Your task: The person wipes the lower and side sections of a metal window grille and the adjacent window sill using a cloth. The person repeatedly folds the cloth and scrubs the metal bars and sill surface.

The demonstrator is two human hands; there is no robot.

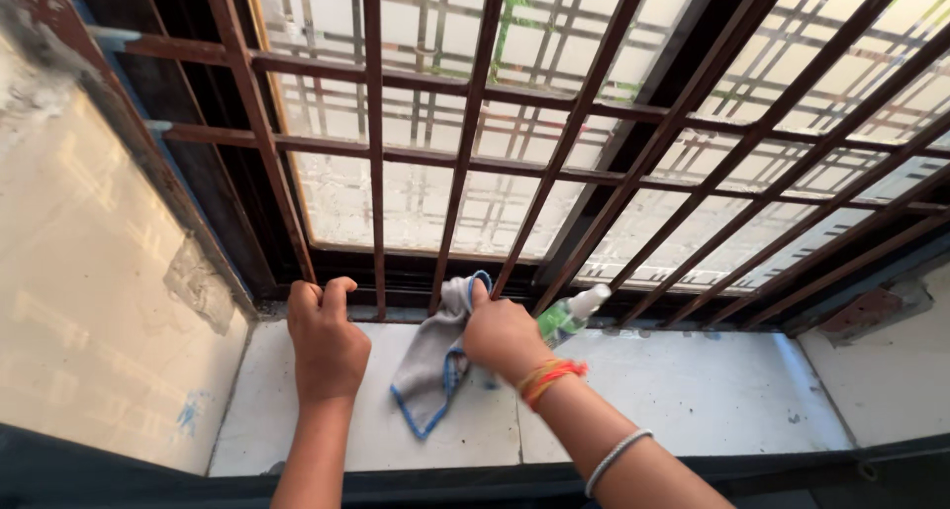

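Note:
My right hand (503, 333) grips a grey cloth with a blue stitched edge (432, 370) and presses its upper end against the base of the brown window grille (465, 153). The rest of the cloth hangs onto the white sill (693, 390). A red and yellow thread and a white bangle circle that wrist and forearm. My left hand (325, 339) rests on the sill to the left, its fingers curled at the foot of a grille bar. A green spray bottle with a white nozzle (569, 314) lies on the sill just behind my right hand.
Frosted glass panes (416, 202) sit behind the grille in a dark frame. A cream wall (89, 291) with peeled patches closes the left side. The sill ends at a raised step on the right (871, 370). A dark ledge runs along the bottom edge.

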